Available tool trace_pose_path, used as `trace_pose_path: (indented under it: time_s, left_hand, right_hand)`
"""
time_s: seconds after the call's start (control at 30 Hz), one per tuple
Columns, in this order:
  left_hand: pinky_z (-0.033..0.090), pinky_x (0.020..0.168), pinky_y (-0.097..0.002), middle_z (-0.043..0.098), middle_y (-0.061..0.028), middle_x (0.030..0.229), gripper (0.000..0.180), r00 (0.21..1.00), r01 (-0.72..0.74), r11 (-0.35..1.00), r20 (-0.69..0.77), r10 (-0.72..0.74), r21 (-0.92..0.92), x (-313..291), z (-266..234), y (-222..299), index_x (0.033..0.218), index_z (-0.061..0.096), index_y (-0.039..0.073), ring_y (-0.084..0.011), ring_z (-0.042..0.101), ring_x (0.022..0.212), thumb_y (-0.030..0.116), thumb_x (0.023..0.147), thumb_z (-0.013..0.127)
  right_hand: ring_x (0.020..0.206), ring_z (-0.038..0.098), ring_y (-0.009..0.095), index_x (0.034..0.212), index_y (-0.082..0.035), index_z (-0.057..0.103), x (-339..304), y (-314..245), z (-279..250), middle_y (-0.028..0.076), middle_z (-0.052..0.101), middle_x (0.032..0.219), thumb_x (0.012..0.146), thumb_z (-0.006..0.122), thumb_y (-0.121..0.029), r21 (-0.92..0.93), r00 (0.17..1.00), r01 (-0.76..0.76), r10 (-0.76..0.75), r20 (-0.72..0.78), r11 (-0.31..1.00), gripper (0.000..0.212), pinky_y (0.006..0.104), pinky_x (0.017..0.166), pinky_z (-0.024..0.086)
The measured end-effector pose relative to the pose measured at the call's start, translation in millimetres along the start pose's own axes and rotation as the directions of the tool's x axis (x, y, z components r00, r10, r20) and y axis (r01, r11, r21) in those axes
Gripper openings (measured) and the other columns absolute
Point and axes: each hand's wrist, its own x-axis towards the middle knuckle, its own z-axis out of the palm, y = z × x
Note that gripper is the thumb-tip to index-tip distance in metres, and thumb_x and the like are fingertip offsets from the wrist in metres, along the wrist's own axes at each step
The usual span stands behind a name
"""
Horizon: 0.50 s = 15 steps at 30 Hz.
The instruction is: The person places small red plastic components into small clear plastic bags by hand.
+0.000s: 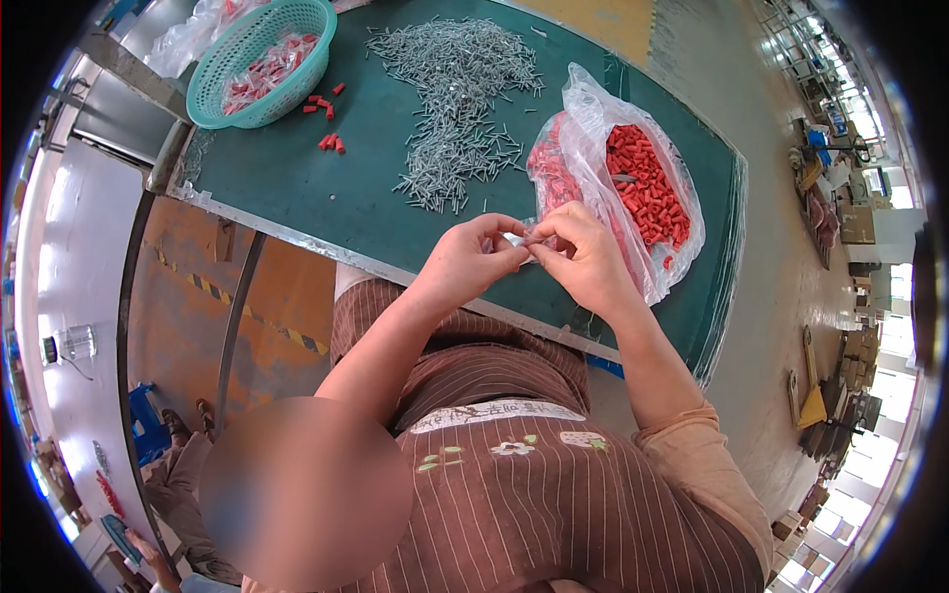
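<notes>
Near the front edge of the green tabletop, my left hand (472, 263) and my right hand (585, 255) meet fingertip to fingertip. Both pinch a small clear plastic bag (513, 238); the fingers hide most of it, so its contents cannot be made out. Just beyond my right hand lies a large open clear bag (591, 104) full of red plastic plugs (647, 188). A loose heap of grey metal screws (457, 94) spreads over the table ahead of my hands.
At the far left, a turquoise basket (203, 94) holds small clear packets of red pieces (269, 74). Several loose red plugs (333, 143) lie beside it. Left of the table, a light-coloured bench (84, 257) carries a clear jar (74, 344). Another person's hand (150, 553) shows at lower left.
</notes>
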Motion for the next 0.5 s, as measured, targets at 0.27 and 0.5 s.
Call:
trace_pose_path:
  time_s: [0.27, 0.5]
  left_hand:
    - [0.042, 0.057, -0.0193, 0.061, 0.0019, 0.074, 0.013, 0.963, -0.189, 0.953, -0.146, 0.227, 0.237, 1.3, -0.4, -10.1, 0.09, 0.064, 0.0, -0.0034, 0.051, 0.063, 0.012, 0.085, 0.065]
    - [0.04, 0.055, -0.0194, 0.059, 0.003, 0.07, 0.011, 0.955, -0.163, 0.969, -0.218, 0.203, 0.185, -6.2, 4.1, -3.9, 0.087, 0.063, 0.0, -0.0028, 0.05, 0.063, 0.011, 0.085, 0.065]
  right_hand:
    - [0.07, 0.053, 0.008, 0.087, -0.002, 0.062, 1.6, 2.8, 4.0, 0.002, 0.057, 0.083, 0.08, 0.07, -0.009, 0.324, 0.981, -0.174, 0.136, 0.138, 0.93, 0.012, 0.0233, 0.062, 0.043]
    - [0.068, 0.052, 0.004, 0.087, -0.002, 0.06, 1.6, 5.0, 2.3, -0.002, 0.058, 0.077, 0.081, 0.068, -0.005, 0.53, 0.986, -0.168, 0.138, 0.095, 0.831, 0.011, 0.0208, 0.061, 0.043]
